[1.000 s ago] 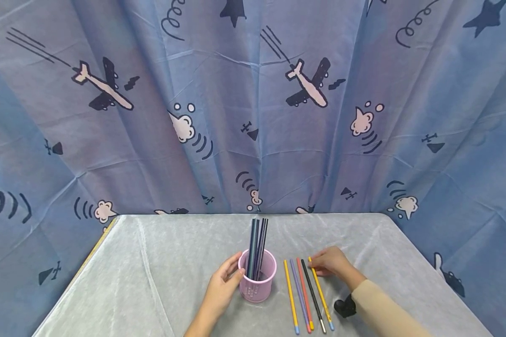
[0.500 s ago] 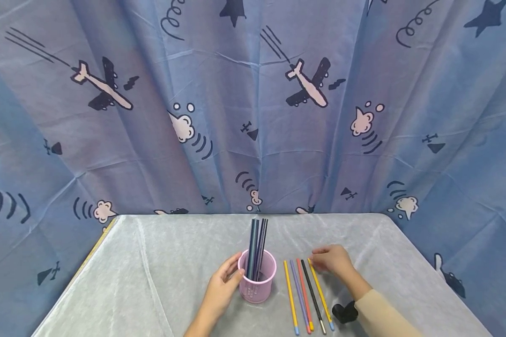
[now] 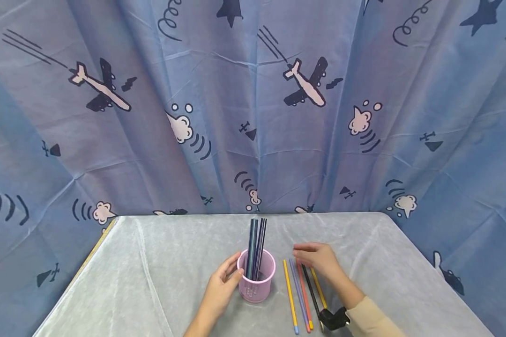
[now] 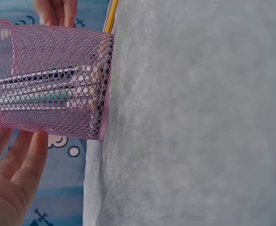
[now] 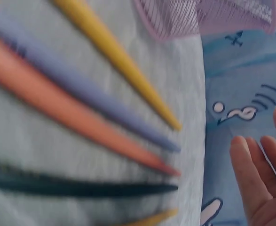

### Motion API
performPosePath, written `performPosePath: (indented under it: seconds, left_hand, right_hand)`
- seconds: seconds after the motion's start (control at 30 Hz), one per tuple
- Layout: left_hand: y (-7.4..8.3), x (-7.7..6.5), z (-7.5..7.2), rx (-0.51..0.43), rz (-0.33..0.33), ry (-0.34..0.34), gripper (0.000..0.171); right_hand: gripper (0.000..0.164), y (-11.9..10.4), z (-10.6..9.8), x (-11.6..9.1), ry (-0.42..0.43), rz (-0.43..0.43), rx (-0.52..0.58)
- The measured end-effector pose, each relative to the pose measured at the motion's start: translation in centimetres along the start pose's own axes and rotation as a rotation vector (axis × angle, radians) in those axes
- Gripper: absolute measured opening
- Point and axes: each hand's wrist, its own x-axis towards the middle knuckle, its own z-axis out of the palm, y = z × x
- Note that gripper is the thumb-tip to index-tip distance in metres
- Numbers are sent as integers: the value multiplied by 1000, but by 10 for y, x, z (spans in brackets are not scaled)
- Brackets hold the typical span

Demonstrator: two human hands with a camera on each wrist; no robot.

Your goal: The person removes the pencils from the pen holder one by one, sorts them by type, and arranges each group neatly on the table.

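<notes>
A pink mesh pencil cup (image 3: 256,290) stands upright on the table, with several dark pencils (image 3: 257,243) leaning inside. My left hand (image 3: 221,286) holds the cup's left side, thumb at the rim; in the left wrist view its fingertips meet the mesh. To the cup's right lie a yellow pencil (image 3: 290,295), a purple pencil (image 3: 298,291), a red pencil (image 3: 305,297), a black pencil (image 3: 310,285) and a second yellow pencil (image 3: 318,288), side by side. My right hand (image 3: 320,261) hovers over their far ends, fingers extended and holding nothing (image 5: 264,183).
A pale grey cloth (image 3: 185,262) covers the table. Behind its far edge hangs a blue curtain (image 3: 219,178) printed with planes and clouds. A black device (image 3: 334,319) sits at my right wrist, above the near ends of the right-hand pencils.
My right hand has left the far end of the rightmost yellow pencil and shifted left over the red and black pencils. My left hand and the cup stay put.
</notes>
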Motion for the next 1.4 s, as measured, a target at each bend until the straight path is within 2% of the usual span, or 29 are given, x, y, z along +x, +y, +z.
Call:
performPosePath:
  seconds: [0.27,0.53,0.73,0.87,1.07,1.4]
  left_hand:
    - [0,-1,0,8,1,2,52]
    - [0,0,0,-4,-1,1,52]
    - [-1,0,0,-11,2,-4,53]
    - [-1,0,0,-14,6,-3,52]
    - [-1,1,0,0,3,2,52]
    - [-3,1,-1,28,-6,3,52]
  right_hand:
    - [38,-7,17,-9,-16,-10,67]
    - [41,-10,32,-15,-50,-12,188]
    - [42,-10,40,-24,-82,-26,218]
    - [43,-12,47,-33,-74,-45,225]
    - [47,-12,59,-42,-55,-29,269]
    - [47,-6,73,-47,-33,-20,345]
